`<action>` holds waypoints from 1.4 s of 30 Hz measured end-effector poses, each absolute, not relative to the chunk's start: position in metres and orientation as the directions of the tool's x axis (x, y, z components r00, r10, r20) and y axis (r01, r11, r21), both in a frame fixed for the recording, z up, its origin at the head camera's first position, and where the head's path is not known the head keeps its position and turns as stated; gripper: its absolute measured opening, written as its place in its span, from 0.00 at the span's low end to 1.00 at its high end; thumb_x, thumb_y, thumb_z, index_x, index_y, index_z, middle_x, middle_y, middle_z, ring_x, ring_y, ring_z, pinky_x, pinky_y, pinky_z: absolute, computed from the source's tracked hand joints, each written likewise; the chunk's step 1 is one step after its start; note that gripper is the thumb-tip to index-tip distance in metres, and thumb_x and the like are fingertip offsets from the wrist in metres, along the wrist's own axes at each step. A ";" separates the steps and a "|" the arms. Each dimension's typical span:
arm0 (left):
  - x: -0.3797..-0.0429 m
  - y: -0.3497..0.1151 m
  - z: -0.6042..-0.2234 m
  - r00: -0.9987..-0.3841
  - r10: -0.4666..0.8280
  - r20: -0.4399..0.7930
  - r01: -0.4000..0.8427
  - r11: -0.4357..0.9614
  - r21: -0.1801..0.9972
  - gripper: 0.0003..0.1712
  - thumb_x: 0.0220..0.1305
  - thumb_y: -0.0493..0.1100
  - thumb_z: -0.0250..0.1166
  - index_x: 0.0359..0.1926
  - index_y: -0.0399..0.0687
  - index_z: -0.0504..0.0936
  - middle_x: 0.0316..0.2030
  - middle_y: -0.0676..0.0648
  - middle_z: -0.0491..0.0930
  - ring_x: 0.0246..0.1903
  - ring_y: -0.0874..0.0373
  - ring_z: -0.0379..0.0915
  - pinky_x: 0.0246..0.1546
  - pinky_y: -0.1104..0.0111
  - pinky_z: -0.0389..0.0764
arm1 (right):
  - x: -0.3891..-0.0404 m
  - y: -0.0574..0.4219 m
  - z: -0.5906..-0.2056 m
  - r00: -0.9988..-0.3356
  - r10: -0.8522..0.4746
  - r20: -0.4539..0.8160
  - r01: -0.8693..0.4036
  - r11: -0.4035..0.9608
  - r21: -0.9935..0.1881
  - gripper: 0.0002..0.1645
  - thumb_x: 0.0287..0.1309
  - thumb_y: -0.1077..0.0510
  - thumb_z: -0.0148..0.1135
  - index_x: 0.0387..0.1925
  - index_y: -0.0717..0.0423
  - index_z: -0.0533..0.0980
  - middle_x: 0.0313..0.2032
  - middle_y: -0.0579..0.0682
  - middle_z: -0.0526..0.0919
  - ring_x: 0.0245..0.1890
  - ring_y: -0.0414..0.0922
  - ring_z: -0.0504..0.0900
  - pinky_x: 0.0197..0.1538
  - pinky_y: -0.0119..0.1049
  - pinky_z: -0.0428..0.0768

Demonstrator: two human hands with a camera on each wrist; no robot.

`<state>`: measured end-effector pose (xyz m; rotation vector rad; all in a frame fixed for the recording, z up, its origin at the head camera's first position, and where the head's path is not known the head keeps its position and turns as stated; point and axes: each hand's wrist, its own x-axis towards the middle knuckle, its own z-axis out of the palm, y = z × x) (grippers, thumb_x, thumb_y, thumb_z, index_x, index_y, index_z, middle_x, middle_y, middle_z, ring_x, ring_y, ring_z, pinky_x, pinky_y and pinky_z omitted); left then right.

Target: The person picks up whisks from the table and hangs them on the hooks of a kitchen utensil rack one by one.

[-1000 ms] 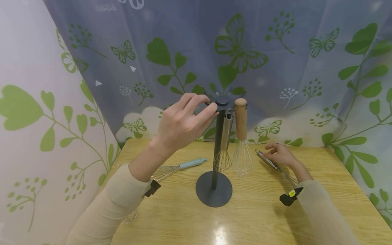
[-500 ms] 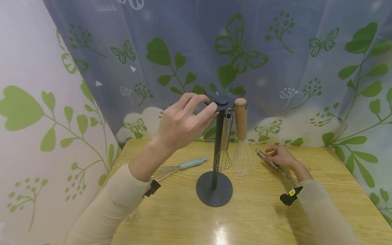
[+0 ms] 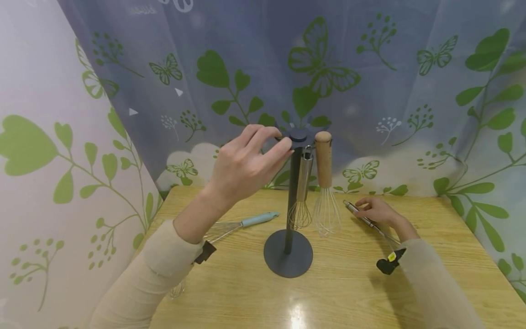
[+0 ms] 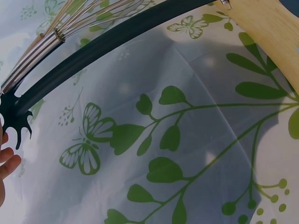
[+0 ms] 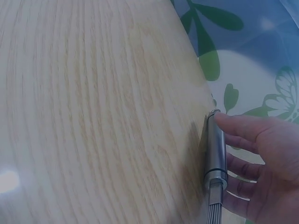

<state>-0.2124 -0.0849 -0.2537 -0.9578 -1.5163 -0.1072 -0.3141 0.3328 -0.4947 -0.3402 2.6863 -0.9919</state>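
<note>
A dark utensil stand (image 3: 292,196) with a round base and hooks around its top stands mid-table. My left hand (image 3: 242,164) pinches one side of its hooked top with thumb and fingers; in the left wrist view only a few fingers (image 4: 7,163) show beside the hooks. A small steel-handled whisk (image 3: 303,183) and a wooden-handled whisk (image 3: 324,164) hang from it. My right hand (image 3: 380,212) is at a steel whisk (image 5: 216,149) lying on the table, thumb on the handle's end and the other fingers along its side.
A whisk with a light blue handle (image 3: 259,220) lies left of the stand, its wires partly behind my left wrist. More whisk wires (image 3: 177,290) show beside my left sleeve. A patterned curtain (image 3: 263,68) rises behind the wooden table (image 3: 337,292).
My right fingers have shifted slightly at the whisk's handle. My left hand keeps its place on the stand, and the hanging whisks stay as they were.
</note>
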 end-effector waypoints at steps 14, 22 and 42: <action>-0.211 -0.084 -0.253 0.121 0.492 0.862 0.611 0.647 -0.455 0.06 0.71 0.44 0.71 0.41 0.48 0.84 0.38 0.43 0.84 0.35 0.48 0.82 0.29 0.66 0.85 | -0.315 0.332 -0.498 -0.937 -0.325 -0.132 -0.158 0.727 -0.668 0.28 0.67 0.60 0.70 0.62 0.74 0.76 0.56 0.76 0.80 0.49 0.59 0.86 0.44 0.40 0.85; -0.212 -0.084 -0.254 0.118 0.494 0.861 0.611 0.647 -0.455 0.06 0.70 0.44 0.72 0.41 0.48 0.84 0.38 0.43 0.84 0.36 0.48 0.82 0.29 0.66 0.85 | -0.313 0.332 -0.497 -0.933 -0.330 -0.145 -0.151 0.724 -0.674 0.27 0.68 0.61 0.69 0.63 0.73 0.75 0.49 0.70 0.83 0.43 0.50 0.85 0.41 0.39 0.82; -0.213 -0.085 -0.255 0.124 0.490 0.863 0.608 0.649 -0.457 0.06 0.71 0.44 0.71 0.41 0.48 0.84 0.38 0.43 0.83 0.36 0.48 0.82 0.29 0.66 0.86 | -0.316 0.325 -0.480 -0.950 -0.310 -0.044 -0.208 0.729 -0.652 0.29 0.69 0.60 0.66 0.67 0.68 0.74 0.46 0.67 0.84 0.44 0.53 0.82 0.37 0.38 0.79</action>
